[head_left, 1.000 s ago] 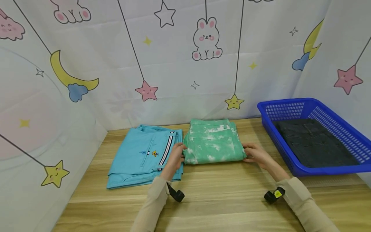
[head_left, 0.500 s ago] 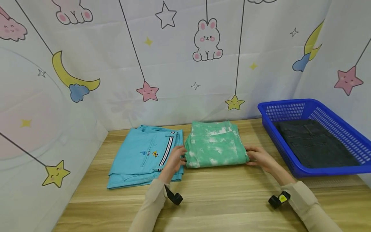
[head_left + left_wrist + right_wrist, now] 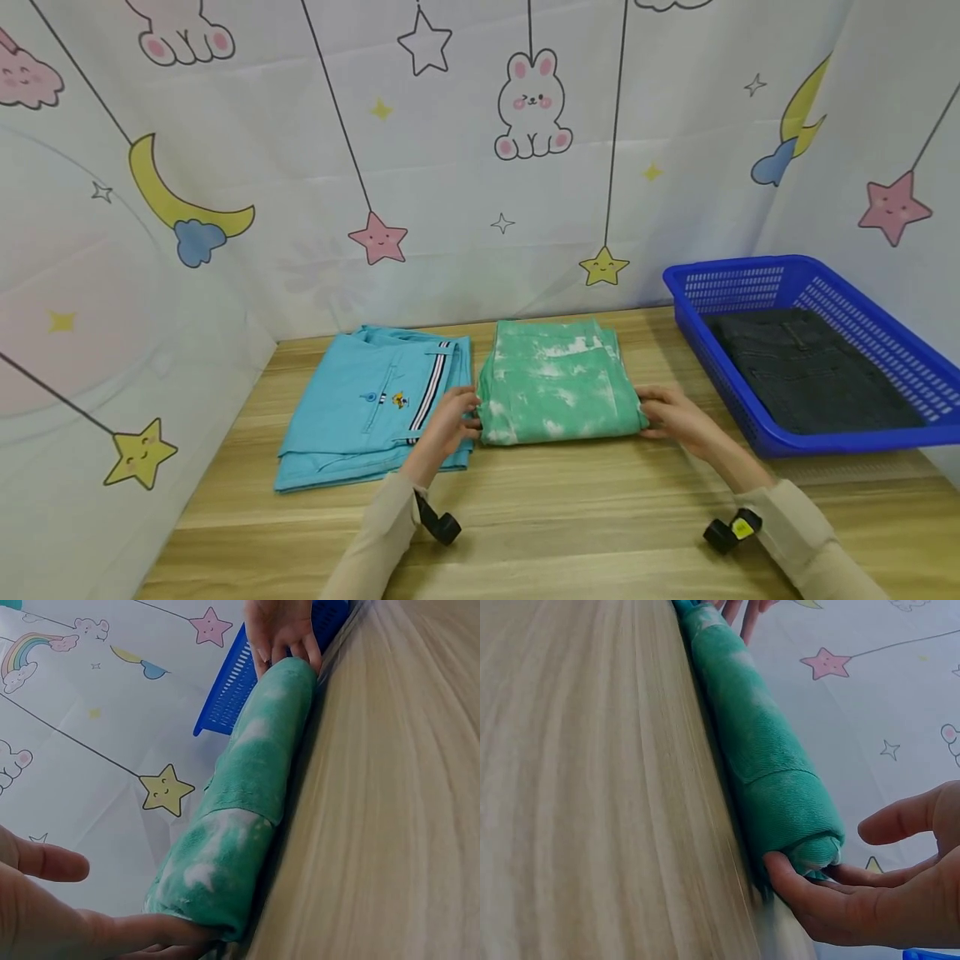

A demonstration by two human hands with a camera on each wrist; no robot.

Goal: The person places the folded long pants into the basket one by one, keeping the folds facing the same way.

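Folded green-and-white tie-dyed trousers [image 3: 558,392] lie on the wooden table between my hands. My left hand [image 3: 448,421] touches their left end with extended fingers; in the left wrist view its thumb [image 3: 52,862] stands off the cloth. At the opposite end, my right hand [image 3: 675,421] has fingertips against the folded side, and its thumb [image 3: 900,817] is also raised away in the right wrist view. The thick front fold [image 3: 240,802] runs between both hands. To the left, folded light-blue trousers [image 3: 341,408] with a striped trim lie close beside my left hand.
A blue plastic basket [image 3: 720,379] stands at the right, holding folded dark jeans [image 3: 813,367]. A white printed curtain [image 3: 450,283] closes off the back and sides of the wooden table [image 3: 562,525].
The green trousers have slid a little toward me, with both hands moving along at their ends. The blue trousers and the basket stay in place.
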